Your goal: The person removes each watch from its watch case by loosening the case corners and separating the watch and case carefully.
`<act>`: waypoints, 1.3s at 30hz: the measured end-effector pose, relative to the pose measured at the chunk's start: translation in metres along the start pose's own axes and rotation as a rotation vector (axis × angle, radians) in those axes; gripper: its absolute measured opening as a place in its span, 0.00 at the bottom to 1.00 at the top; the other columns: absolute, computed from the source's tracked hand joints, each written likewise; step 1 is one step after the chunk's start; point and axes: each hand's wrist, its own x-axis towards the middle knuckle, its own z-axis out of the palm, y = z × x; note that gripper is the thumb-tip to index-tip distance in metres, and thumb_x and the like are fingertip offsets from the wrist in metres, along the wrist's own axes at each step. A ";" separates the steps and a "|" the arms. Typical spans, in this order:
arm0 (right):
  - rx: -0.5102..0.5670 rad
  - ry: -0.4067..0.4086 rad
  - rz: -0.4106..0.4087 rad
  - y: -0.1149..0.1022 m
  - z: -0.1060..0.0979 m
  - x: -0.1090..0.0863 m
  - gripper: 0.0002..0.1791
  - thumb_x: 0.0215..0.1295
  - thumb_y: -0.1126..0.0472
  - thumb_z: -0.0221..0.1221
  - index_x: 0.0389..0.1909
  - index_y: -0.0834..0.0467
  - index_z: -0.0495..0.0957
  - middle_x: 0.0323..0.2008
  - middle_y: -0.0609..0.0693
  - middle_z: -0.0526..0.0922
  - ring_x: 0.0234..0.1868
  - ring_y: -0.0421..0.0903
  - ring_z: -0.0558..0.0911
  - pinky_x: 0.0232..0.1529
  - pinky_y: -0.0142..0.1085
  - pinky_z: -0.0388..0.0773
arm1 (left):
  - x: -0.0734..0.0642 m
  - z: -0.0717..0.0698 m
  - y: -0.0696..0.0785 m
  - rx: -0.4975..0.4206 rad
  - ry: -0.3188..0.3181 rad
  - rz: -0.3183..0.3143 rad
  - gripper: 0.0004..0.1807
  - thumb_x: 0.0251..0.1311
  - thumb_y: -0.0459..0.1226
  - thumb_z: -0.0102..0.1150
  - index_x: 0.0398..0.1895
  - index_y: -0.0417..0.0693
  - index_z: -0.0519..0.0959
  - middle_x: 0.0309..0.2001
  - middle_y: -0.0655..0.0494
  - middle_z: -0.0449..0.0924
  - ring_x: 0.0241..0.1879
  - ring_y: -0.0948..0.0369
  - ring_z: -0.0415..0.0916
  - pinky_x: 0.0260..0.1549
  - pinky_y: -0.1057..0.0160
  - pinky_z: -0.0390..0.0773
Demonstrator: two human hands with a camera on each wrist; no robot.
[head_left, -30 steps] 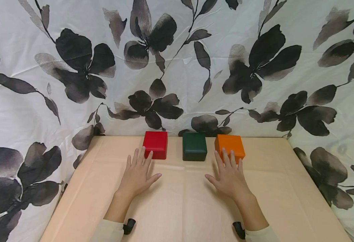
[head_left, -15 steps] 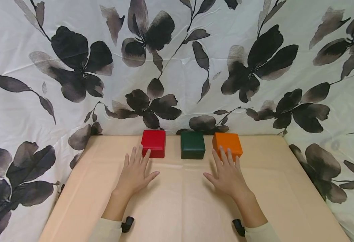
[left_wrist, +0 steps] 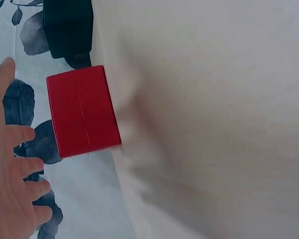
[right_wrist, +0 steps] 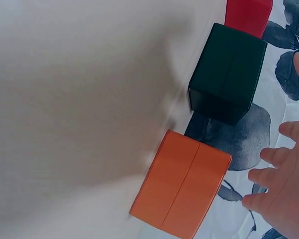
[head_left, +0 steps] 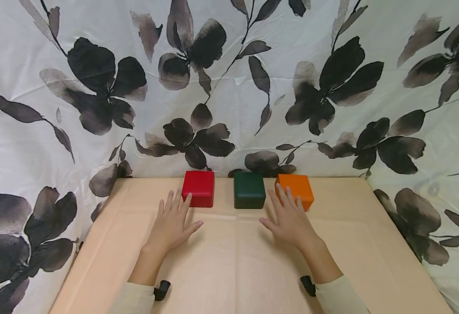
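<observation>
Three small boxes stand in a row along the table's far edge: a red box (head_left: 198,187), a dark green box (head_left: 249,190) and an orange box (head_left: 300,192). My left hand (head_left: 169,224), fingers spread, is nearest the red box, and its fingertips overlap that box's near left corner in the head view. Nearest the orange box is my right hand (head_left: 291,220), its fingers also spread and overlapping the box's left side. Both wrist views show a gap between hand and box, and neither hand holds anything. A thin seam crosses the red box (left_wrist: 83,110) and the orange box (right_wrist: 181,184).
The pale wooden-toned table (head_left: 235,261) stretches toward me, with shadows of both hands on it. Behind it hangs a white cloth (head_left: 135,26) with dark flower prints. A black wrist device (head_left: 161,290) is on my left wrist and another (head_left: 307,285) on my right.
My right hand has shifted slightly left and forward, toward the gap between the green and orange boxes. My left hand has drifted a little left. The boxes keep their places; the head view sways slightly.
</observation>
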 end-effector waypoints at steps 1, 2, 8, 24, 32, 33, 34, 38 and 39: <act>0.000 -0.003 -0.006 0.000 0.000 0.001 0.54 0.66 0.29 0.57 0.83 0.56 0.50 0.83 0.63 0.46 0.81 0.71 0.48 0.74 0.74 0.44 | 0.000 0.000 -0.001 -0.004 -0.007 0.000 0.52 0.64 0.67 0.53 0.82 0.47 0.54 0.83 0.37 0.44 0.81 0.35 0.41 0.76 0.28 0.47; -0.003 -0.009 -0.011 0.000 -0.001 0.002 0.54 0.66 0.29 0.56 0.83 0.56 0.50 0.83 0.63 0.46 0.81 0.71 0.48 0.74 0.74 0.45 | 0.000 -0.001 -0.003 -0.009 -0.014 -0.003 0.52 0.65 0.67 0.53 0.83 0.47 0.54 0.83 0.38 0.44 0.81 0.35 0.41 0.76 0.29 0.46; 0.060 -0.010 -0.047 -0.004 -0.009 0.010 0.54 0.68 0.30 0.56 0.83 0.55 0.47 0.83 0.60 0.46 0.81 0.68 0.49 0.73 0.75 0.47 | 0.001 -0.010 -0.014 -0.040 0.001 -0.015 0.52 0.65 0.65 0.55 0.82 0.46 0.53 0.82 0.37 0.48 0.80 0.34 0.46 0.75 0.30 0.50; 0.160 -0.044 -0.191 -0.023 -0.012 0.066 0.51 0.68 0.35 0.60 0.84 0.48 0.47 0.84 0.52 0.47 0.83 0.57 0.50 0.79 0.65 0.44 | 0.015 -0.010 -0.032 -0.206 -0.021 -0.075 0.53 0.68 0.63 0.55 0.82 0.37 0.49 0.80 0.35 0.52 0.79 0.34 0.49 0.77 0.36 0.53; 0.170 -0.106 -0.240 -0.035 -0.010 0.098 0.51 0.68 0.36 0.61 0.83 0.50 0.50 0.83 0.53 0.53 0.82 0.54 0.55 0.80 0.61 0.48 | 0.026 -0.002 -0.039 -0.373 -0.011 -0.075 0.51 0.69 0.57 0.60 0.80 0.32 0.52 0.78 0.34 0.56 0.78 0.38 0.55 0.75 0.38 0.59; 0.168 -0.116 -0.247 -0.036 -0.009 0.102 0.51 0.68 0.36 0.60 0.83 0.50 0.50 0.83 0.53 0.53 0.82 0.54 0.56 0.80 0.60 0.49 | 0.027 -0.001 -0.040 -0.393 -0.010 -0.078 0.50 0.69 0.57 0.60 0.79 0.32 0.53 0.78 0.34 0.57 0.77 0.38 0.56 0.75 0.39 0.60; 0.168 -0.127 -0.251 -0.038 -0.008 0.105 0.51 0.68 0.36 0.60 0.83 0.50 0.49 0.82 0.52 0.54 0.82 0.54 0.56 0.80 0.59 0.50 | 0.028 0.000 -0.042 -0.411 -0.010 -0.083 0.50 0.69 0.56 0.60 0.79 0.32 0.54 0.78 0.35 0.58 0.77 0.38 0.57 0.75 0.38 0.61; 0.190 -0.144 -0.280 -0.042 -0.004 0.117 0.50 0.68 0.39 0.62 0.83 0.53 0.50 0.82 0.53 0.56 0.81 0.55 0.59 0.79 0.57 0.56 | 0.035 0.004 -0.045 -0.472 -0.025 -0.126 0.49 0.67 0.55 0.63 0.79 0.33 0.55 0.76 0.35 0.62 0.76 0.38 0.59 0.73 0.37 0.63; 0.195 -0.145 -0.285 -0.044 -0.003 0.119 0.50 0.68 0.40 0.62 0.83 0.54 0.51 0.81 0.54 0.57 0.80 0.55 0.60 0.79 0.56 0.58 | 0.036 0.004 -0.046 -0.486 -0.028 -0.138 0.49 0.67 0.54 0.64 0.79 0.33 0.55 0.76 0.35 0.62 0.75 0.38 0.60 0.73 0.37 0.64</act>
